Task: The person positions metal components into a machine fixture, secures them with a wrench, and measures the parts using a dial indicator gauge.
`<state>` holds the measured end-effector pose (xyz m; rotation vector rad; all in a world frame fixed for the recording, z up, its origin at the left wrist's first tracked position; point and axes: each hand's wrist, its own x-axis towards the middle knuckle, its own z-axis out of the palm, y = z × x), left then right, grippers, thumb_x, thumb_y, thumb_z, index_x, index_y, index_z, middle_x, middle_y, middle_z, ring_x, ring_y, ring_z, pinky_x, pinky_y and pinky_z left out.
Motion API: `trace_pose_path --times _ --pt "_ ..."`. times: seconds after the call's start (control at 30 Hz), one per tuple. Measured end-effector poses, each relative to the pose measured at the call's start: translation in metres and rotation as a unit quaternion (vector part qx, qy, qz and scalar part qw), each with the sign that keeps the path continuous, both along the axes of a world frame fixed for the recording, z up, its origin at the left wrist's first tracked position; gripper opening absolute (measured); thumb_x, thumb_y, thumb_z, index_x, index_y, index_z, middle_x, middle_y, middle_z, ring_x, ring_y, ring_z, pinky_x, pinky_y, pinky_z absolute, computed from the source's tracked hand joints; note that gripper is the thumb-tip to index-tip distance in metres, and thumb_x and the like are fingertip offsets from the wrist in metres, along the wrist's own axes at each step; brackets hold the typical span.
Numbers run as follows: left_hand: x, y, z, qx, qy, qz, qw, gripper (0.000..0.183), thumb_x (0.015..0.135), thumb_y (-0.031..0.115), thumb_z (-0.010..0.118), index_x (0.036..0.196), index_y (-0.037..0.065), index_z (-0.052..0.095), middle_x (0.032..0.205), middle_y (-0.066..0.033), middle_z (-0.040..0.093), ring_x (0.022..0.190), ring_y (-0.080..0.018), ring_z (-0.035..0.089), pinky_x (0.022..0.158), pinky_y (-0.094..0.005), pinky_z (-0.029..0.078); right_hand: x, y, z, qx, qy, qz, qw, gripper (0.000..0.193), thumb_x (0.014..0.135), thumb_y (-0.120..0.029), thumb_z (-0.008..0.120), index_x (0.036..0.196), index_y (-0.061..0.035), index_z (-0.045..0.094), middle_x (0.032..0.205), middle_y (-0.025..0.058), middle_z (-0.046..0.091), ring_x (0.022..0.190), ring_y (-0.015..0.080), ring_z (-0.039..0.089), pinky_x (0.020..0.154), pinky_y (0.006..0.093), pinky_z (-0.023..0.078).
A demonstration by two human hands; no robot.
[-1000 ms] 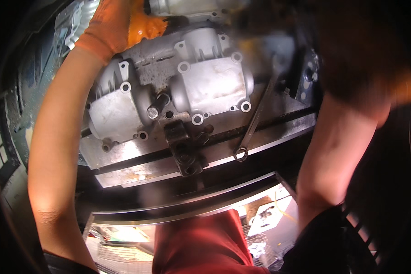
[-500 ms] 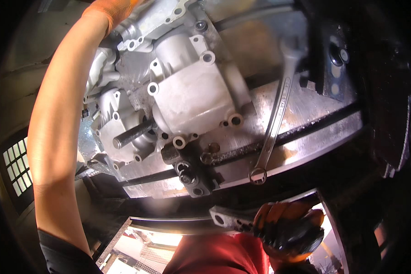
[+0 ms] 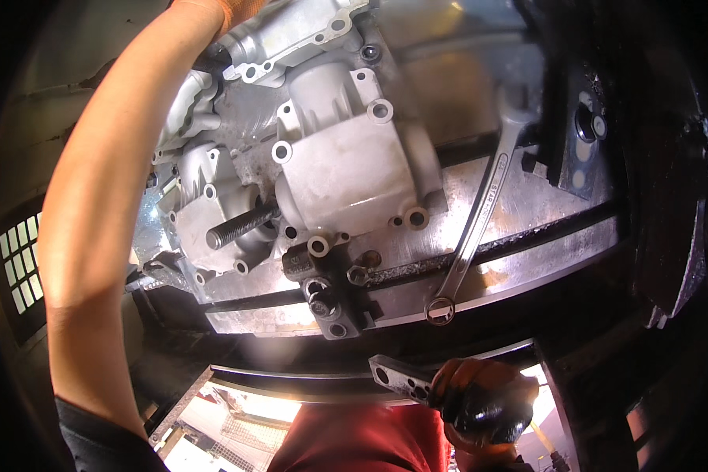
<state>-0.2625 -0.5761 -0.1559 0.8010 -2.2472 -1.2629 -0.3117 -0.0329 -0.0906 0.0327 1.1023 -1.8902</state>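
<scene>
My right hand, in an oily orange and black glove, is closed around a flat metal bar with holes. The bar's free end points left, in front of the metal table. Up at the top edge my left hand, in an orange glove, is at a large silver metal casting; its fingers are mostly out of the picture. Nearer me stands another pale casting, a boxy housing with bolt eyes at its corners. Whether the left hand grips anything cannot be seen.
A long combination wrench lies across the table, its ring end over the front edge. A threaded stud sticks out between the castings. A dark clamp block sits at the front; a smaller casting stands left.
The view has shifted a little, so the castings appear slightly farther right and lower. My right hand still grips the bar; my left hand is still at the far casting.
</scene>
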Motion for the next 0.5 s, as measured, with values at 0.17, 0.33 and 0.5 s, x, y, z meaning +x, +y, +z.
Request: trace_pose_path --times 0.17,0.33,0.5 --pt "-0.003 -0.022 0.025 0.576 0.149 0.098 0.798 0.021 0.100 0.027 0.059 0.094 0.008 0.065 0.080 -0.0033 0.065 0.071 -0.0143 0.061 0.065 -0.0269 0.050 -0.018 -0.001 0.006 0.000 0.083 0.112 0.990 0.034 0.100 -0.044 0.052 0.095 -0.0102 0.052 0.077 0.0088 0.056 0.059 0.0232 0.057 0.052 0.0393 0.051" --pt "-0.033 0.022 0.027 0.171 -0.146 0.106 0.969 0.017 0.100 0.025 0.059 0.095 0.009 0.062 0.080 -0.0020 0.065 0.071 -0.0131 0.060 0.063 -0.0247 0.048 -0.019 -0.024 0.000 -0.021 0.148 0.047 0.988 0.030 0.101 -0.040 0.051 0.105 -0.0107 0.051 0.077 0.0076 0.054 0.063 0.0224 0.057 0.056 0.0405 0.052" --pt "0.004 0.000 0.012 0.213 -0.021 0.021 0.976 0.008 0.096 0.015 0.065 0.094 0.009 0.063 0.079 0.0011 0.064 0.070 -0.0091 0.058 0.064 -0.0226 0.048 -0.025 -0.027 -0.003 -0.054 0.126 0.047 0.989 0.026 0.104 -0.035 0.045 0.104 -0.0098 0.052 0.076 0.0071 0.052 0.063 0.0222 0.056 0.058 0.0403 0.052"
